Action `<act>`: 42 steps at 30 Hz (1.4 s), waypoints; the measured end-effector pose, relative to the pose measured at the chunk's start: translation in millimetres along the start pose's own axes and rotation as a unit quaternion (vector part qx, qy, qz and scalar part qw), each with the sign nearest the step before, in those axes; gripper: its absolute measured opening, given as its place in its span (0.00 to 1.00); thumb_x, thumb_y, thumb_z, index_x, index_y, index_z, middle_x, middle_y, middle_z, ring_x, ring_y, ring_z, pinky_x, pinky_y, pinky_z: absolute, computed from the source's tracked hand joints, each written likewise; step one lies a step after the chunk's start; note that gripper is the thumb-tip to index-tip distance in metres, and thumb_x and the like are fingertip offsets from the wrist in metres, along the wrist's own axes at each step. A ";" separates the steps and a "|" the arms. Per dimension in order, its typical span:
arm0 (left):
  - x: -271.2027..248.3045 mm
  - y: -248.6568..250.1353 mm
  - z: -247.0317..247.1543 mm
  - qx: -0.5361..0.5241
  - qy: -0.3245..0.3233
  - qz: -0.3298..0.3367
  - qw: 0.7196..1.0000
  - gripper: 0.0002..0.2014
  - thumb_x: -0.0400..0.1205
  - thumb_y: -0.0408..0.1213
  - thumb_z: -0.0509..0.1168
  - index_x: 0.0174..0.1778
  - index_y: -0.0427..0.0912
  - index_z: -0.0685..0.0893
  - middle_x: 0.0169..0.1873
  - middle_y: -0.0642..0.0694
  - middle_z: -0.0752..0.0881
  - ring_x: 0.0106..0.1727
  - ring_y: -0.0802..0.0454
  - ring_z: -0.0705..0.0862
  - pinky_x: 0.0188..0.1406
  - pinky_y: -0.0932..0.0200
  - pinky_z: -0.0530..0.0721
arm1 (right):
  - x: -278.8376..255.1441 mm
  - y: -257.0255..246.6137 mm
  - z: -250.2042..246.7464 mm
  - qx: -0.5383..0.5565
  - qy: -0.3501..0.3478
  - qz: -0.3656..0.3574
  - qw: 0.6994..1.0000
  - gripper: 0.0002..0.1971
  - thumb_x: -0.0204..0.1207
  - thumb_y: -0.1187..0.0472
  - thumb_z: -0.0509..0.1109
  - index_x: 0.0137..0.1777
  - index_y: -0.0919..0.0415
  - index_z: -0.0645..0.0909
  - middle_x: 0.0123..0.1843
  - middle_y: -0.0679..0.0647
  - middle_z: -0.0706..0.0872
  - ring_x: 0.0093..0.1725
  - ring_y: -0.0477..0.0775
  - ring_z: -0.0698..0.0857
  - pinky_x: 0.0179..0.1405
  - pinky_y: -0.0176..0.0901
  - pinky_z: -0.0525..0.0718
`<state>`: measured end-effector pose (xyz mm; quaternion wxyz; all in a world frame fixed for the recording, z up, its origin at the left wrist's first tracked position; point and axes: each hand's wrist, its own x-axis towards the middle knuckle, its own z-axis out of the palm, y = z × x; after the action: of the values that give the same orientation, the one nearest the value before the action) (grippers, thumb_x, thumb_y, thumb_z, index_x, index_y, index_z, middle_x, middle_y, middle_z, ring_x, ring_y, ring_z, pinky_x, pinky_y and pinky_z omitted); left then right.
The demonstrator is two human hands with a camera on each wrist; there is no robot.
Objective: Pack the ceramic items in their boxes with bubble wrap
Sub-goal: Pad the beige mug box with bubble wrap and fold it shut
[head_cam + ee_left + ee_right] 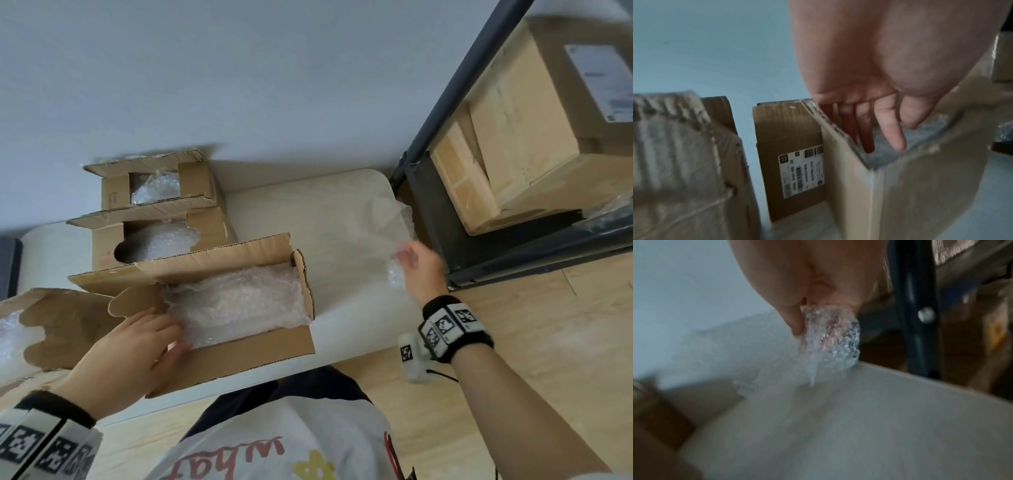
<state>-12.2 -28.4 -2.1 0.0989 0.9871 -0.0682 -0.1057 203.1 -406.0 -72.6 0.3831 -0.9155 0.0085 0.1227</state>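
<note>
An open cardboard box [239,353] stands at the table's front edge with a bubble-wrapped bundle [239,301] filling it. No bare ceramic shows. My left hand [154,332] reaches over the box's near left corner, its straight fingers [890,129] dipping inside the box [849,178] onto the wrap. My right hand [416,267] is off to the right, near the table's end, and pinches a loose clear bubble wrap sheet [390,222] between thumb and fingers. In the right wrist view the bubble wrap sheet [834,340] hangs from the right hand [807,318] just above the table [859,418].
Two more open boxes with wrapped contents stand behind, a middle box [161,236] and a far box [157,185]. Another open box [61,325] lies at the left. A dark metal rack [442,219] with cardboard cartons [513,144] stands right of the pale table [335,212].
</note>
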 end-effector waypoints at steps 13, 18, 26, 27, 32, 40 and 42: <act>90.8 36.1 -119.4 -0.342 0.184 -0.010 0.922 0.53 0.63 0.59 0.74 0.81 0.57 0.53 0.80 0.54 0.63 0.80 0.60 0.61 0.78 0.48 0.64 | -19.3 -205.7 -108.1 0.186 -0.156 -0.272 0.931 0.10 0.81 0.66 0.65 0.49 0.50 0.84 0.41 0.42 0.88 0.42 0.37 0.85 0.48 0.29 0.80; 118.1 33.2 -155.0 -0.473 0.154 -0.018 0.867 0.58 0.56 0.62 0.78 0.80 0.61 0.55 0.78 0.60 0.63 0.78 0.67 0.61 0.76 0.55 0.61 | -25.9 -248.2 -112.0 0.259 -0.301 -0.268 0.878 0.11 0.75 0.57 0.66 0.55 0.57 0.84 0.50 0.57 0.85 0.51 0.51 0.84 0.56 0.39 0.83; 121.7 26.1 -170.4 -0.508 0.029 -0.025 0.860 0.32 0.62 0.53 0.75 0.65 0.57 0.79 0.67 0.62 0.80 0.73 0.63 0.73 0.75 0.53 0.68 | -14.5 -282.7 -118.9 0.367 -0.448 -0.231 0.782 0.14 0.76 0.65 0.59 0.50 0.56 0.86 0.41 0.50 0.88 0.42 0.48 0.87 0.49 0.42 0.86; 121.6 27.3 -172.3 -0.513 0.030 -0.023 0.857 0.24 0.65 0.51 0.74 0.58 0.52 0.84 0.60 0.59 0.86 0.67 0.62 0.79 0.72 0.55 0.73 | -12.2 -285.7 -119.6 0.374 -0.446 -0.223 0.782 0.14 0.77 0.66 0.58 0.48 0.56 0.86 0.39 0.50 0.87 0.41 0.48 0.87 0.48 0.41 0.85; 117.4 30.0 -183.6 -0.558 0.072 -0.040 0.826 0.09 0.82 0.39 0.64 0.43 0.36 0.82 0.46 0.41 0.91 0.53 0.39 0.88 0.63 0.45 0.82 | 14.3 -283.6 -117.8 0.323 -0.274 -0.144 0.894 0.09 0.81 0.67 0.61 0.50 0.61 0.85 0.35 0.51 0.86 0.37 0.49 0.86 0.46 0.42 0.86; 108.1 38.2 -219.4 -0.589 0.116 -0.017 0.799 0.09 0.87 0.38 0.57 0.45 0.36 0.75 0.45 0.41 0.92 0.47 0.40 0.90 0.49 0.51 0.88 | 0.5 -301.8 -100.3 0.064 0.057 -0.387 0.918 0.13 0.79 0.59 0.69 0.62 0.60 0.80 0.63 0.52 0.83 0.65 0.45 0.80 0.67 0.40 0.75; 106.7 42.1 -229.5 -0.587 0.130 0.002 0.799 0.09 0.87 0.38 0.57 0.47 0.34 0.75 0.44 0.40 0.92 0.47 0.40 0.90 0.52 0.49 0.87 | -15.9 -314.0 -92.0 0.022 -0.093 -0.426 0.899 0.22 0.72 0.45 0.73 0.64 0.53 0.81 0.63 0.44 0.83 0.65 0.36 0.78 0.68 0.30 0.72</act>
<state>137.3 -44.3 205.8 0.6675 0.7443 0.0188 0.0037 242.2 -250.2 212.9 0.4183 -0.8070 -0.4157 0.0322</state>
